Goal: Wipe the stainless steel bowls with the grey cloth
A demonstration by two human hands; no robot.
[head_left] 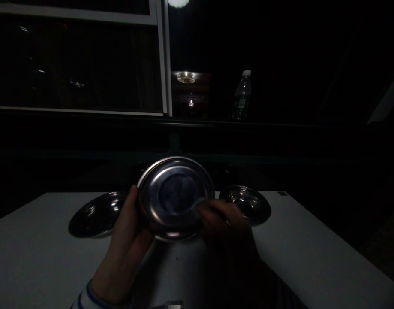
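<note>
My left hand (129,231) grips a shiny round steel plate (177,193) by its left edge, thumb at the rim and fingers behind. The plate is tilted up toward me above the table. My right hand (225,219) is at its lower right, fingertips at the plate's surface. Its fingers are bent together, and a small pale blurred bit shows at the tips; I cannot make out what it is. On the table behind my left hand lies an oval-looking steel dish (90,219). Behind my right hand stands a steel bowl (248,204), partly hidden.
The white table (32,240) spans the foreground, with a small dark label (281,193) at its far right corner. Beyond it, a clear plastic bottle (242,96) stands on a dark ledge by a white-framed window (163,56). The room is very dim.
</note>
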